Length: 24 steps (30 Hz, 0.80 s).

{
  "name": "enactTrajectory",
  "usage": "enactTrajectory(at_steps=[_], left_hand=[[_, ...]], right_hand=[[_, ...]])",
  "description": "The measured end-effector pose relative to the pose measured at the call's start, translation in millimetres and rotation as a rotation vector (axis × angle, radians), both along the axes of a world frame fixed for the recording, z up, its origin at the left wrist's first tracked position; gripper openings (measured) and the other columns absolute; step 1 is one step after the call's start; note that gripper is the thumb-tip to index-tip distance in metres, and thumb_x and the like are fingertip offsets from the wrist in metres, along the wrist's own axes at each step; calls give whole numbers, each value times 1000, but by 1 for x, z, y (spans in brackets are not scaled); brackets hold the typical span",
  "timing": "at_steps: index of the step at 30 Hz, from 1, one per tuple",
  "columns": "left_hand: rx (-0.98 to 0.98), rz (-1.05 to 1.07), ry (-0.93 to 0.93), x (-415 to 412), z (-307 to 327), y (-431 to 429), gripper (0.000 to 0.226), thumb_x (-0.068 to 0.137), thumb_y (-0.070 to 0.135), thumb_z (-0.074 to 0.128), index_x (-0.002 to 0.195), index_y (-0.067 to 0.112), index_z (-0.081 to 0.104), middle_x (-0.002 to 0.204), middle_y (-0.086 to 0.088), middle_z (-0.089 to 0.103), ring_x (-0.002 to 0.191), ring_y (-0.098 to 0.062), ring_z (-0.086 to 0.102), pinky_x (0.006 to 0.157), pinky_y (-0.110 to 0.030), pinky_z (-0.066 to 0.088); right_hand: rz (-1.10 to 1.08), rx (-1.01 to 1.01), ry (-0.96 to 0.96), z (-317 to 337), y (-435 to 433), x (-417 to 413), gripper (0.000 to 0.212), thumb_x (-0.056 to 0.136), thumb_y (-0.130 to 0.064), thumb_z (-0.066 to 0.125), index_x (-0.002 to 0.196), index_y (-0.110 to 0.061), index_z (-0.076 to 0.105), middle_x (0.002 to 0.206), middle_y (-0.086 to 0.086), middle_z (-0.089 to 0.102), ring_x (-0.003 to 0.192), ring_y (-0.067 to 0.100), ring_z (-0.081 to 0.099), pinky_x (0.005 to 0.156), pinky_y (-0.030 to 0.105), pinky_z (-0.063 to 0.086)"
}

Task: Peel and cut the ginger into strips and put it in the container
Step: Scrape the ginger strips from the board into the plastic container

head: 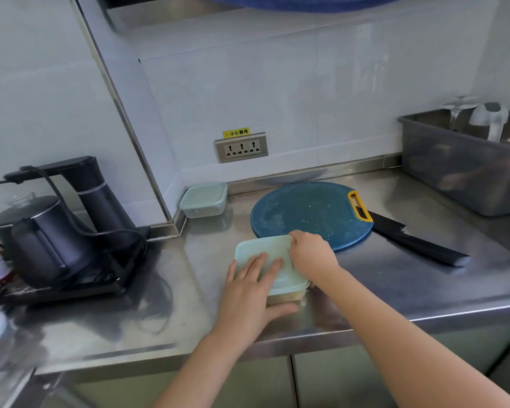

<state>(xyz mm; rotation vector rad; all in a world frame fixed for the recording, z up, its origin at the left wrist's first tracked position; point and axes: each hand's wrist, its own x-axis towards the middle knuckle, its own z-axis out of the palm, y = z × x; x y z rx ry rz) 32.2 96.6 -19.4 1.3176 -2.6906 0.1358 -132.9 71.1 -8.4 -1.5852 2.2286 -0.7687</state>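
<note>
1. Green lid (262, 247) sits on the container (295, 293) near the counter (395, 290) edge; yellowish ginger (280, 298) seems inside
2. On it the left hand (248, 293) presses flat; the right hand (309, 248) grips its corner
3. Uneven pressure could pop one corner open

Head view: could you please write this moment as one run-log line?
left hand: presses flat on lid | right hand: grips lid's far corner | container: on counter | knife: right of cutting board, untouched

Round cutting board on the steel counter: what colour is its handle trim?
Its handle trim is yellow, on the dark blue board; head view.
</note>
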Motion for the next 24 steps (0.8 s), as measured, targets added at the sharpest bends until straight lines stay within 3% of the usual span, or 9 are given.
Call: enactTrajectory(at_steps=[3,7,9,11,15,16,19,22,24], left_hand=[[37,-16,-70,3,1,0,62,80,64,28,118,33,66,117,-8,67,103,-21,67,86,-46,51],[33,-74,-14,12,5,-3,69,94,60,5,124,34,61,125,-6,63,111,-25,63,92,-46,47],[40,-117,41,17,9,-7,78,85,69,-4,140,37,42,147,-1,41,135,-24,40,111,-45,25],[26,-88,86,22,12,-20,76,77,64,-6,145,45,23,155,9,21,145,-18,18,116,-42,5],[-149,-120,262,28,42,-75,51,89,42,33,135,31,50,139,0,52,127,-31,49,101,-60,25],[-210,-117,306,28,51,-94,46,90,36,40,134,28,53,138,-3,53,125,-32,50,100,-61,25],[-139,-13,350,30,78,-147,43,97,30,46,140,29,45,148,-3,40,138,-27,33,110,-51,10],[-72,40,426,36,86,-191,42,98,24,48,140,28,45,148,-5,39,139,-23,31,111,-41,10],[-35,76,431,41,83,-213,40,98,21,49,138,27,47,146,-7,43,138,-22,33,113,-42,13]], right_hand=[[36,-9,-6,3,1,0,33,97,-16,32,113,-11,60,107,12,65,93,31,56,75,34,46],[80,-183,-218,8,18,-14,35,103,-30,34,111,-11,62,102,10,66,94,28,61,77,36,48],[16,-300,-152,5,22,-29,31,102,-30,39,115,-13,62,97,5,67,87,23,60,73,31,45],[-75,-376,12,-5,22,-49,25,101,-24,43,107,-12,63,94,4,66,84,22,58,70,31,43],[-53,-329,274,-28,11,-76,21,96,-17,51,107,-7,66,113,8,63,109,29,52,93,36,40],[-42,-289,319,-31,8,-78,23,95,-20,53,110,-8,66,119,8,60,115,29,50,100,37,36],[-82,-177,419,-39,-1,-81,38,96,-33,50,126,-10,57,136,9,49,130,30,38,113,44,23],[-178,-83,436,-39,-6,-83,49,99,-44,37,135,-13,48,144,9,40,138,31,27,114,48,12],[-200,-32,441,-39,-9,-82,51,100,-47,31,136,-14,45,146,10,36,139,32,23,114,51,9]])
